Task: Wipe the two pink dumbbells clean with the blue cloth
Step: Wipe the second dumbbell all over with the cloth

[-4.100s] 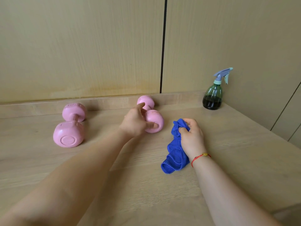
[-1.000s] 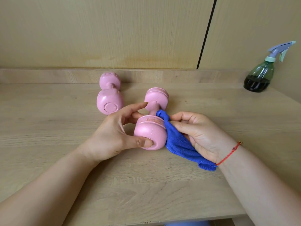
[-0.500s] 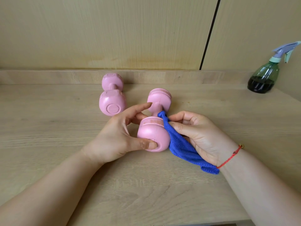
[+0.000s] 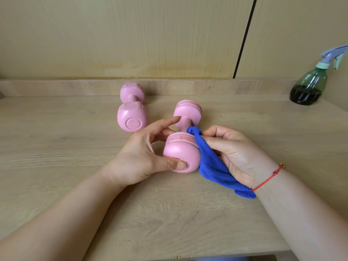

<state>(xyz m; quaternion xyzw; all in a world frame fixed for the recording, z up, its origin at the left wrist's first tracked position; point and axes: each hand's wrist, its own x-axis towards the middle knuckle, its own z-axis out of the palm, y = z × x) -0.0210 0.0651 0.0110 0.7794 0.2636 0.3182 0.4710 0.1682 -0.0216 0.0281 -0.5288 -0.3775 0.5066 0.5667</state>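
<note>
I've pulled 1 dumbbell (image 4: 182, 153) close; left hand (image 4: 139, 157) clamps its near end, right hand (image 4: 239, 155) pinches the cloth (image 4: 212, 162) against it. Wiping looks underway; other dumbbell (image 4: 132, 117) waits.

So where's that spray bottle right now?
In the head view, the spray bottle stands upright at the far right back corner of the table, well right of the held dumbbell and blue cloth.

The left forearm (image 4: 75, 213) and the right forearm (image 4: 301, 213) are bare all the way to the lower corners of the frame. A thin red string bracelet (image 4: 267, 178) circles the right wrist (image 4: 262, 171), right of centre, with a small gold-coloured bead (image 4: 281, 164) at its upper end. The thumbnail (image 4: 181, 165) on the left grip (image 4: 139, 159) is short and rounded
</note>
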